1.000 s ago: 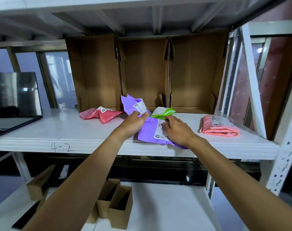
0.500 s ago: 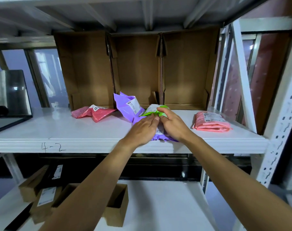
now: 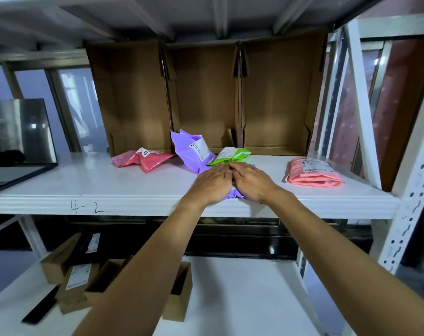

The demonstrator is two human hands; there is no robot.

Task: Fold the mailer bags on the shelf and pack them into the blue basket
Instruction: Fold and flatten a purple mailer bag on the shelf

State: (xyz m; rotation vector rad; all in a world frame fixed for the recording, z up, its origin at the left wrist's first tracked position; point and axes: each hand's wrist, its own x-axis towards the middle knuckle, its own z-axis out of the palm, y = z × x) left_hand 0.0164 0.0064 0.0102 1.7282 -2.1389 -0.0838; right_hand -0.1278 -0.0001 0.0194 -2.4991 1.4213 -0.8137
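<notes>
Left hand (image 3: 212,183) and right hand (image 3: 250,181) lie palm-down, side by side and touching, pressing flat on the purple mailer (image 3: 237,193) at the shelf (image 3: 109,187) front edge; no grip, fingers spread. Green mailer (image 3: 231,155) just behind fingertips, possibly touching. Second purple mailer (image 3: 191,149) behind-left, red mailer (image 3: 145,160) further left, folded pink mailer (image 3: 313,173) right. Cardboard bins (image 3: 206,98) at back.

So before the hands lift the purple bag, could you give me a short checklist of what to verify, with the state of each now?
1. Both hands on purple mailer: left hand and right hand press it flat: ok.
2. Fold finished: hidden under the hands: cannot tell.
3. Green mailer clear of the fingertips: touching: not ok.
4. Blue basket in view: not ok.
5. Folded pink mailer lies apart: ok.
</notes>
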